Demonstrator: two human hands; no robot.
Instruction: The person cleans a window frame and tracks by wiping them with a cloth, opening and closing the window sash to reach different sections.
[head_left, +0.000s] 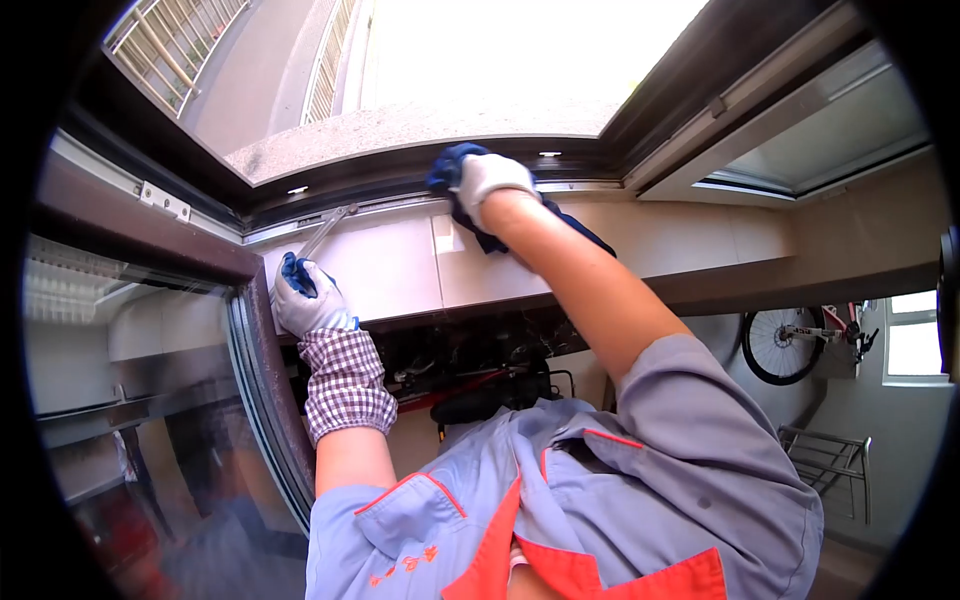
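Observation:
My right hand (492, 178), in a white work glove, is closed on a dark blue cloth (582, 230) and presses it against the lower rail of the dark window frame (370, 178). Part of the cloth trails behind the wrist over the tiled sill (385, 265). On the left, my left hand (308, 292), in a white glove with blue-coated fingers and a checked sleeve cover, is curled at the edge of the open window sash (268, 345). A metal stay arm (325, 232) runs from the frame's rail down towards that hand. Its fingertips are partly hidden.
A metal hinge piece (165, 202) sits on the frame at left. Another open window panel (800, 140) stands at right. Outside are a ledge and railings (165, 50). Below right are a bicycle wheel (782, 345) and a metal rack (830, 460).

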